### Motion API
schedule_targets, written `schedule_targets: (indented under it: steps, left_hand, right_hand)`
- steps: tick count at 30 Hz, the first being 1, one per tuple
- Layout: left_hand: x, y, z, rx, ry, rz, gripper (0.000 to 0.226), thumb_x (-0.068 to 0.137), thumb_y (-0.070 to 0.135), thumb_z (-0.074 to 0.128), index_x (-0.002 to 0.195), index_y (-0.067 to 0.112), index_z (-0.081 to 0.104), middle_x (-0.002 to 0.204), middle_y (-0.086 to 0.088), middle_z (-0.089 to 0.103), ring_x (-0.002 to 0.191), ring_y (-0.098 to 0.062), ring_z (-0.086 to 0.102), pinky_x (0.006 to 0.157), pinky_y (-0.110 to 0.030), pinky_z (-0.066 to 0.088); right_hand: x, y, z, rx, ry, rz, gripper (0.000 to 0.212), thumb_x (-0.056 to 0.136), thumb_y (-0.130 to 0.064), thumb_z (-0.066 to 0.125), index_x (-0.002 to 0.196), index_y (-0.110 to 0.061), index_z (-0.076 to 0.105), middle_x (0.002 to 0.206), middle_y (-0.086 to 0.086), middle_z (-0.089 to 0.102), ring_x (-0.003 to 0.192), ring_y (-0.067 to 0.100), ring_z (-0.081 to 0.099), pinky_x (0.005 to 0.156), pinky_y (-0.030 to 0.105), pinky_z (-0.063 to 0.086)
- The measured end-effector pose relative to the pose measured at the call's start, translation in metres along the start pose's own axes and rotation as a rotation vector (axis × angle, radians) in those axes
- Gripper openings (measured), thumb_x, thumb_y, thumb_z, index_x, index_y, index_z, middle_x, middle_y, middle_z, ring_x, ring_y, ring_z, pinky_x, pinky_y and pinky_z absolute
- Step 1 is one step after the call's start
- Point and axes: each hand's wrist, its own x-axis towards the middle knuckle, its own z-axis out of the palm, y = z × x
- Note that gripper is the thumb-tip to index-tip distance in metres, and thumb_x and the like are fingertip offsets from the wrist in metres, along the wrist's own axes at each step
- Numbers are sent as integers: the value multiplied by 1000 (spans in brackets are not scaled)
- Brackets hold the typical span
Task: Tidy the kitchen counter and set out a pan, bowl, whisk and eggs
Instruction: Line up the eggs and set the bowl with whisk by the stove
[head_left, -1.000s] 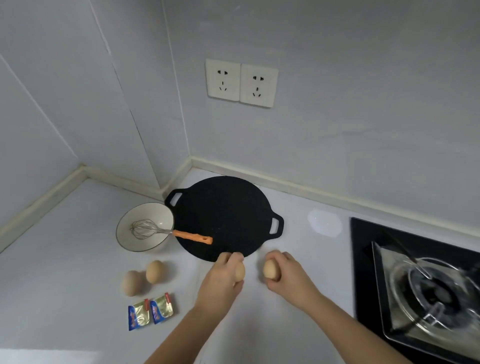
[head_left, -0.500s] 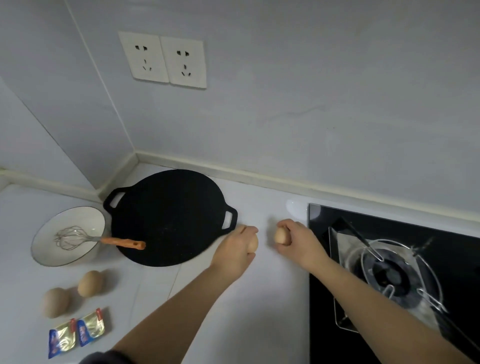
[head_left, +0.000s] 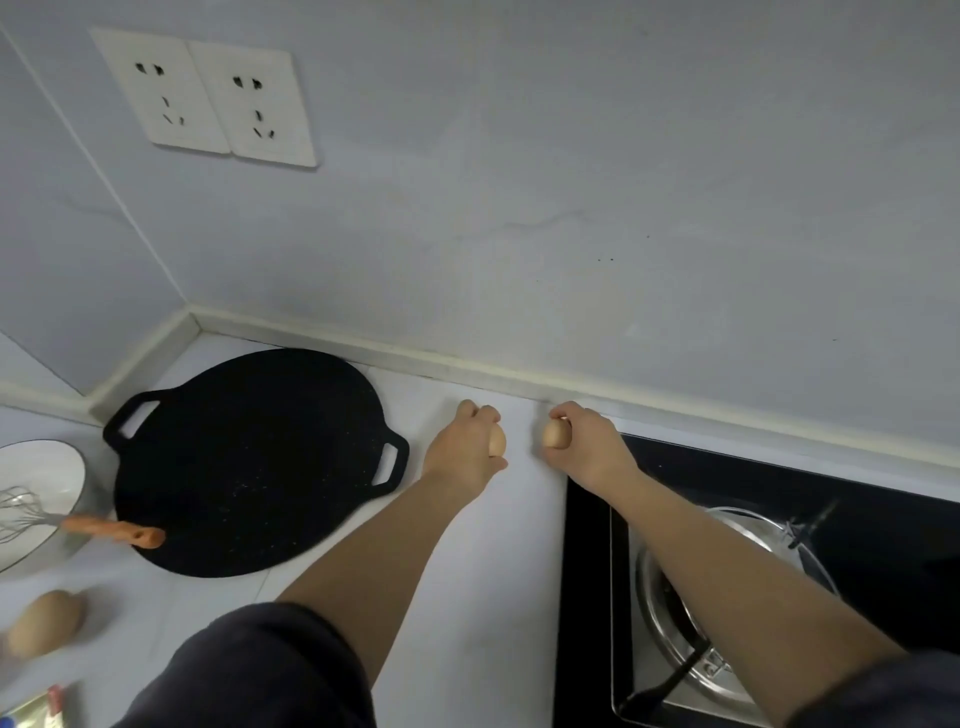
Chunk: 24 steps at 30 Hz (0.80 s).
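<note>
a: where are the hands?
b: both reach to the back of the worktop (head_left: 467, 613), between the pan (head_left: 249, 462) and the hob (head_left: 872, 551); the left grip (head_left: 465, 447) is curled round an egg (head_left: 497, 440); the right grip (head_left: 582, 447) holds a second egg (head_left: 555, 434); the two are near but apart
a: and the rest?
b: far left, the whisk (head_left: 111, 531) lies in the bowl (head_left: 49, 465), its orange handle over the pan's edge; a third egg (head_left: 47, 621), blurred, lies on the worktop in front of the bowl
</note>
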Motion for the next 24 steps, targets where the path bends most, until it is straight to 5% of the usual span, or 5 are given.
schedule_targets:
  steps: [10, 24]
  left_hand:
    - [34, 27, 16, 36, 43, 46, 52, 85, 26, 68, 132, 22, 45, 130, 4, 43, 107, -18, 54, 82, -33, 48]
    - [50, 37, 32, 6, 136, 81, 35, 82, 17, 67, 114, 19, 53, 122, 5, 49, 100, -18, 55, 75, -34, 49]
  right_hand:
    - [21, 5, 1, -16, 39, -11, 35, 83, -15, 54, 119, -18, 54, 102, -3, 51, 92, 17, 50, 76, 27, 42]
    - [29, 6, 1, -31, 48, 9, 36, 82, -21, 61, 117, -17, 52, 111, 4, 53, 95, 24, 57, 77, 34, 49]
